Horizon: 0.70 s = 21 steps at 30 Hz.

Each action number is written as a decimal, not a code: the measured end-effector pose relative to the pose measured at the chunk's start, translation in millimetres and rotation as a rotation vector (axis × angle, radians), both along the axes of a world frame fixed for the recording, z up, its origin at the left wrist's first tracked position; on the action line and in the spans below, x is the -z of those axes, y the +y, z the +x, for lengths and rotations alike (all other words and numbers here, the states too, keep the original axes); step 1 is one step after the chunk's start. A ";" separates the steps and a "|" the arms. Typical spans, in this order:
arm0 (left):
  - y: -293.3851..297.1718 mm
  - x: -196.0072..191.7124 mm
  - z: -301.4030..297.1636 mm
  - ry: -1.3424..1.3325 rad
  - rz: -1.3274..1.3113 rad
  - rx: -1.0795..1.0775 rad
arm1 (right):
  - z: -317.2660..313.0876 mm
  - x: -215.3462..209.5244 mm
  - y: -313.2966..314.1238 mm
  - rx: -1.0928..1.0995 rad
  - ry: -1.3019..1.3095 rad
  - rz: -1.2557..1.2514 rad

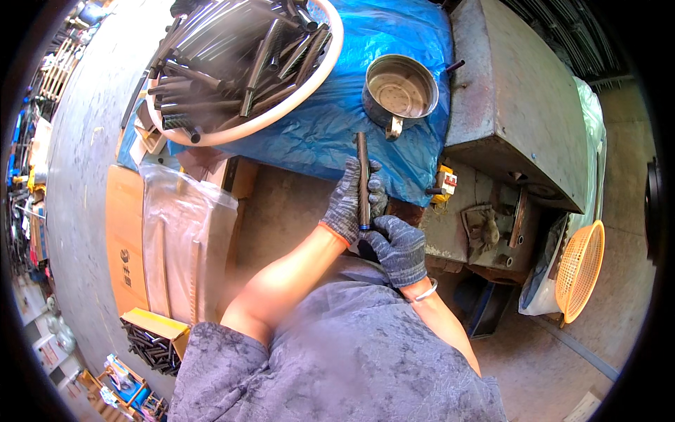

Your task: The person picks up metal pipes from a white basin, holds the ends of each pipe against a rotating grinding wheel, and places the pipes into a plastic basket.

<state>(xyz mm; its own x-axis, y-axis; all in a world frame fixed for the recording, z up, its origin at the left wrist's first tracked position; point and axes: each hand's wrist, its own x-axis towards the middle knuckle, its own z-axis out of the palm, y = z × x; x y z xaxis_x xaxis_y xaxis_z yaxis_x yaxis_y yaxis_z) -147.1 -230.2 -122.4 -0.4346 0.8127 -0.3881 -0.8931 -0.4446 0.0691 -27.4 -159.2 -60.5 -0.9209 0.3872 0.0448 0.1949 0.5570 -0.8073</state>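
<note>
Both gloved hands grasp one dark metal tube: the right hand closes around its lower end, the left hand holds its middle. Behind it, on the blue tarp, stands a metal pot, and farther a white basin full of tubes.

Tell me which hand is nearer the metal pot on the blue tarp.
Left. The left hand grips the dark rod just below the metal pot; the right hand sits lower, at the rod's bottom end, farther from the pot.
</note>
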 end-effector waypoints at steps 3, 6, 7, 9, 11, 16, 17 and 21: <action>1.4 2.5 -1.0 -0.034 0.013 0.008 | 0.8 6.2 1.0 -0.010 -0.015 0.024; 1.6 6.5 -1.8 -0.035 -0.003 0.011 | 0.7 10.3 1.3 -0.013 -0.004 0.037; 2.9 7.2 -2.8 -0.038 -0.033 0.010 | -0.4 10.1 1.4 -0.016 -0.008 0.038; 3.8 9.2 -3.7 -0.031 -0.074 0.013 | -2.7 9.5 1.6 -0.022 -0.016 0.040; 4.3 11.8 -4.5 -0.009 -0.095 0.018 | -3.1 13.2 2.9 -0.028 -0.035 0.048; 3.0 17.2 -7.5 0.087 -0.241 0.033 | -2.5 24.4 5.0 -0.013 -0.065 0.034; 2.8 17.5 -7.6 0.094 -0.264 0.034 | -2.4 25.6 5.5 -0.014 -0.062 0.029; 4.0 17.8 -7.5 0.082 -0.260 0.013 | -1.6 30.8 5.1 -0.008 -0.073 -0.019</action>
